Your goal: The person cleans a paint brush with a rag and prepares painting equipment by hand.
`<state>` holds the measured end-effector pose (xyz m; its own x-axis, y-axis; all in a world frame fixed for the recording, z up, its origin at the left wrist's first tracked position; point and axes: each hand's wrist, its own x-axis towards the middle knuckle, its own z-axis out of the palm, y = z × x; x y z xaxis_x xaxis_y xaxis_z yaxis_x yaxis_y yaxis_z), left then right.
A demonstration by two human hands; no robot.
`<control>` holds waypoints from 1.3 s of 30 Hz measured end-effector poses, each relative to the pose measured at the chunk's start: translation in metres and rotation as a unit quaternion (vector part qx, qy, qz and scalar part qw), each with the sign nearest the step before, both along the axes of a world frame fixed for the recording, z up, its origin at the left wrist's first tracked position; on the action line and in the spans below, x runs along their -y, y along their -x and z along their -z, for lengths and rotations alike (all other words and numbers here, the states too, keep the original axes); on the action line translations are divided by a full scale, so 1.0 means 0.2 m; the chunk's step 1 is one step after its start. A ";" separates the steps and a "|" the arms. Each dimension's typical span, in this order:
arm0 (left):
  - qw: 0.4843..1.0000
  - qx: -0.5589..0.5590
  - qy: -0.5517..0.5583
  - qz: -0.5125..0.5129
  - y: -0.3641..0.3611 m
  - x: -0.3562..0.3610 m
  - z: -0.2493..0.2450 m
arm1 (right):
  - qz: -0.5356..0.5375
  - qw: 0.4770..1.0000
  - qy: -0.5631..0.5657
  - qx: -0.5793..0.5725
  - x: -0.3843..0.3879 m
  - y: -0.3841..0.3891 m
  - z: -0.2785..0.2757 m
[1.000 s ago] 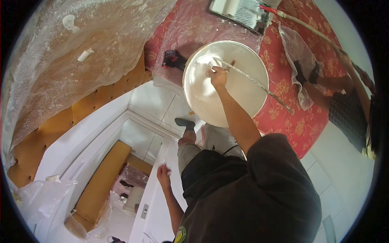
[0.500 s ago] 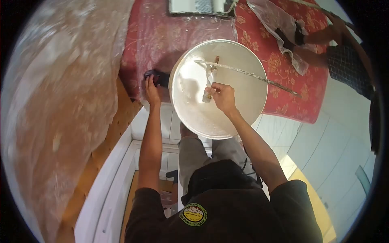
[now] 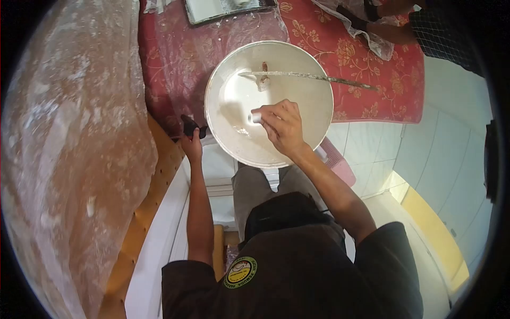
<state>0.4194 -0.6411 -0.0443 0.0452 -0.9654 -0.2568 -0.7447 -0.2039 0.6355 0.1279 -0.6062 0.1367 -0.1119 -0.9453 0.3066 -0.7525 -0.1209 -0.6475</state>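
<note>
My right hand (image 3: 284,127) is over a large round white bucket (image 3: 325,101), its fingers pinched on a small whitish object (image 3: 255,117) whose kind I cannot tell. Pale paint-like liquid (image 3: 241,130) shows inside the bucket. Across the bucket lies a long, paint-stained stick (image 3: 308,76), one end past the right rim. Near the far inner wall is a narrow brownish piece (image 3: 264,66) with a pale lower part. To the left of the bucket, my left hand (image 3: 193,146) is closed on a black cloth-like thing (image 3: 193,126).
A paint tray (image 3: 212,9) sits at the far edge on plastic sheeting over a red flowered cloth (image 3: 366,74). Plastic sheeting (image 3: 79,133) covers the left side. Another person's dark-covered feet (image 3: 353,18) stand at the upper right. A pink perforated item (image 3: 339,162) lies beside the bucket.
My right hand has moved away from the brownish piece toward the near side of the bucket. My left hand and the black thing have shifted nearer, while the view has turned.
</note>
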 end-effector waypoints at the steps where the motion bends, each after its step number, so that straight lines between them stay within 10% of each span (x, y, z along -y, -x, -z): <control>1: 0.981 -0.160 -0.023 -0.103 0.01 -0.05 -0.11 | 0.012 0.999 -0.031 0.040 -0.01 -0.01 0.01; 6: 0.770 -0.570 -0.008 -0.286 0.07 -0.14 -0.68 | 0.042 0.983 -0.086 0.154 -0.02 -0.01 -0.02; 9: 0.691 -0.688 0.026 -0.220 0.18 -0.15 -0.98 | 0.038 0.971 -0.097 0.213 -0.02 0.01 -0.05; 17: 0.738 -0.651 0.034 -0.171 0.43 -0.06 -1.20 | -0.070 0.988 -0.088 0.104 0.04 0.10 -0.26; 24: 0.946 -0.241 0.188 0.107 0.70 0.07 -1.53 | -0.142 0.985 -0.101 -0.019 0.11 0.16 -0.36; 29: 0.944 0.074 0.179 0.266 0.79 0.09 -1.62 | -0.194 0.970 -0.109 -0.099 0.18 0.15 -0.43; 39: 0.846 0.299 0.254 0.362 0.83 0.13 -1.73 | -0.229 0.959 -0.090 -0.142 0.24 0.15 -0.49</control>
